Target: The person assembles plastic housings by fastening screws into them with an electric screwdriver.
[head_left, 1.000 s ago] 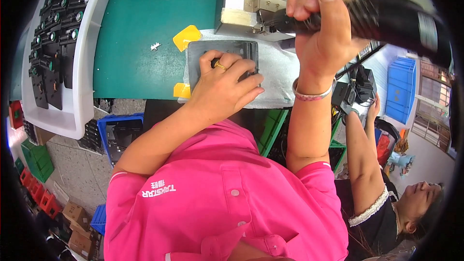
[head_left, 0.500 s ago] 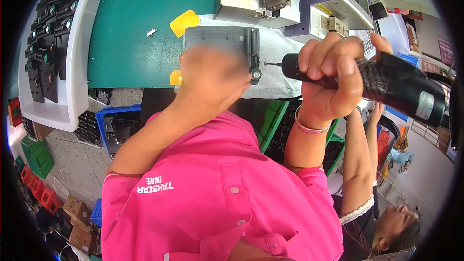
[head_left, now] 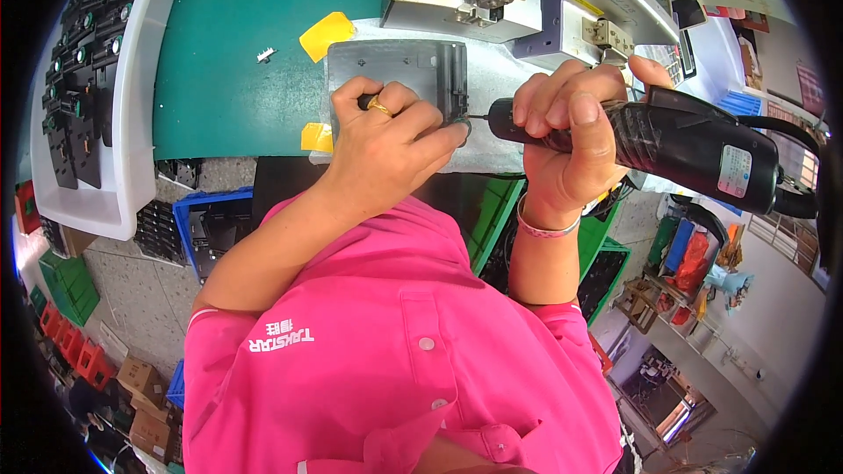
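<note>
A dark grey rectangular plastic housing (head_left: 399, 57) with a raised ribbed strip along its right edge lies on a pale mat. My left hand (head_left: 386, 140) is closed over its near side, fingers curled and a gold ring showing. A small black stub pokes out beside the index finger; what it belongs to is hidden. The left fingertips press near the lower right corner, covering the small round part there. In my right hand (head_left: 571, 132) is a black electric screwdriver (head_left: 685, 154), held level, fingers wrapped round its grip. The thin bit points left and meets the housing's right edge.
Yellow tape (head_left: 327, 35) marks the pale mat on the green worktop (head_left: 237, 79), where a small white part (head_left: 266, 54) lies. A white tray (head_left: 132, 184) at left holds several black parts. Metal fixtures (head_left: 457, 0) stand behind. Blue (head_left: 189, 211) and green crates (head_left: 606, 272) sit below.
My right hand has brought the screwdriver left, so its bit now reaches the housing's edge. The left hand is no longer blurred. The co-worker at right has gone out of view.
</note>
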The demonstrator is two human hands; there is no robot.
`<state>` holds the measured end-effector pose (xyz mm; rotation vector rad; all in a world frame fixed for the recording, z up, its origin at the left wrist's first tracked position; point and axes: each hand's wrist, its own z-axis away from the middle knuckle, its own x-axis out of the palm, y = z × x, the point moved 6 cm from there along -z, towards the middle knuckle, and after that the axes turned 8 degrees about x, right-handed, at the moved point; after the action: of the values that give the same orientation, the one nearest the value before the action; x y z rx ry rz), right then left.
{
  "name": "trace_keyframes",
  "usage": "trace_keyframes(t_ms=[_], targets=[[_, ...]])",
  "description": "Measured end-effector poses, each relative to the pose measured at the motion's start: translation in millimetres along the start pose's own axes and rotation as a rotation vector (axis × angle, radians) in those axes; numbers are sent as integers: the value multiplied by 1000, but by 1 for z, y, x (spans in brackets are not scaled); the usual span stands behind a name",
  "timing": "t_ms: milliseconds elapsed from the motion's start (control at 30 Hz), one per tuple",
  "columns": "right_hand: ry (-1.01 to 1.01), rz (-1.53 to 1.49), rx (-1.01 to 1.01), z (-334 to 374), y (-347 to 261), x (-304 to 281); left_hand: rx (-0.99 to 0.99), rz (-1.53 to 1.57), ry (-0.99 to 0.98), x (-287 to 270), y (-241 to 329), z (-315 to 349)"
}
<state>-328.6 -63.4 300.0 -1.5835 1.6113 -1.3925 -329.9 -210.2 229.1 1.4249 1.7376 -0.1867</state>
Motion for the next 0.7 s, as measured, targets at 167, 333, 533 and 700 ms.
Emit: trace_keyframes(t_ms=[167,333,533,700], targets=[[-21,36,-15,1,6,0,-6,13,8,0,-1,0],[-32,35,-25,1,9,4,-10,24,-3,0,-2,0],[-188,392,-26,2,12,13,-20,29,-2,-3,-2,-1],[-169,397,-2,6,19,10,-14,45,-5,-2,-3,0]])
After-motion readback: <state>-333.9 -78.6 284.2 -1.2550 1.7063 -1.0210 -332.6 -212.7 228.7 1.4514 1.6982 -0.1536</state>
